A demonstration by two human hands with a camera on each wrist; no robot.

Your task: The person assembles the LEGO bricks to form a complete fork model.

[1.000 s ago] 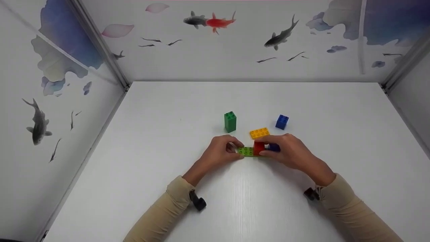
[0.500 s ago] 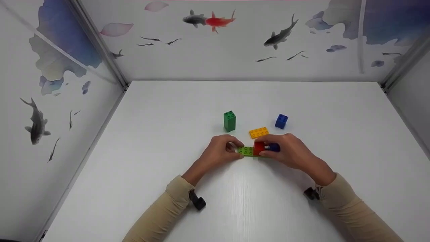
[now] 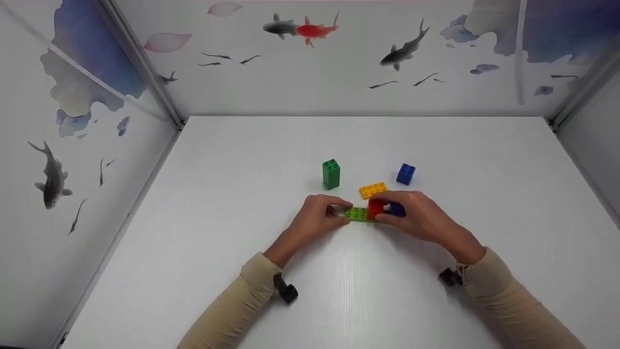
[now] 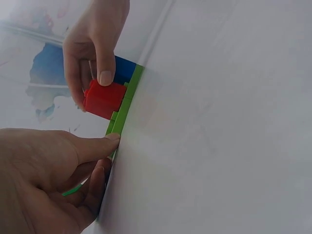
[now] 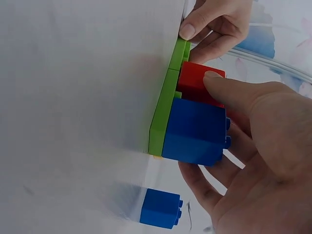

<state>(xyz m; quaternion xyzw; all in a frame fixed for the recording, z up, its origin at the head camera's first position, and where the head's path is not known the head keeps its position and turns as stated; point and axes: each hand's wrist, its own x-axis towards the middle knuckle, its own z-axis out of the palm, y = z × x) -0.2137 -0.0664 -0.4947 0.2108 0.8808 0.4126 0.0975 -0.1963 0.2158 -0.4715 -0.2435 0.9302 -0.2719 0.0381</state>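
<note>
With thumb and fingers, my left hand [image 3: 317, 217] pinches the left end of a lime-green studded plate [image 3: 356, 214]. The right wrist view shows a seam in the green strip, where two green plates [image 5: 164, 114] meet end to end. Between its thumb and fingertips, my right hand [image 3: 422, 216] grips a red brick [image 4: 105, 99], which sits over that seam, low against the studs. A blue brick [image 5: 195, 131] stands on the right end of the strip, beside the red one and partly hidden by my right hand in the head view.
Behind the hands, a yellow plate [image 3: 372, 190] lies flat on the white table [image 3: 232, 155]. A tall green brick [image 3: 331, 174] stands at back left of it, a second blue brick [image 3: 406, 174] at back right. Printed walls enclose the table at the back and sides.
Both hands, with the green strip and the red brick, have shifted slightly away from me and a little to the right. The loose pieces stay where they were.
</note>
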